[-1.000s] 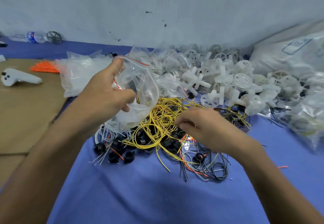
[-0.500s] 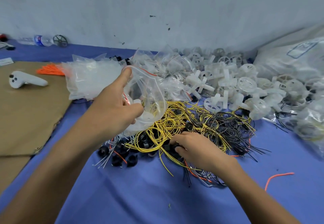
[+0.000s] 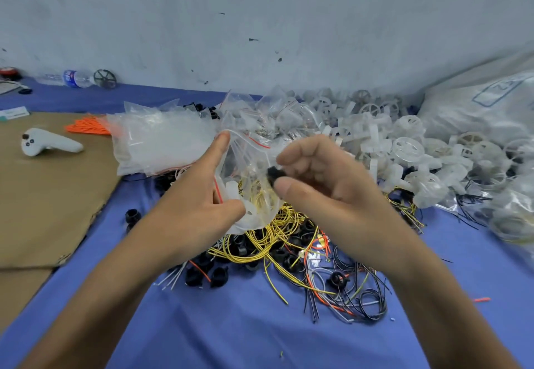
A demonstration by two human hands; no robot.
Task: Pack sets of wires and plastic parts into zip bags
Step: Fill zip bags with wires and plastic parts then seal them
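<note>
My left hand (image 3: 199,204) holds a clear zip bag (image 3: 251,172) with a red seal line, its mouth held open above the pile; a white plastic part and yellow wire show inside it. My right hand (image 3: 326,177) pinches a small black plastic part (image 3: 273,172) between thumb and fingers right at the bag's mouth. Below lie coils of yellow wires (image 3: 277,230), black plastic parts (image 3: 219,276), and loose black, grey and orange wires (image 3: 346,290) on the blue cloth.
White plastic wheels and crosses (image 3: 404,149) are heaped at the back right beside a big white sack (image 3: 485,108). A stack of empty zip bags (image 3: 161,140), orange wires (image 3: 86,125), a white controller (image 3: 49,146) on cardboard (image 3: 43,195) and a water bottle (image 3: 75,78) lie left.
My right hand has risen from the wire pile with a black part and come up to the bag's mouth. The left hand keeps the bag open in about the same place.
</note>
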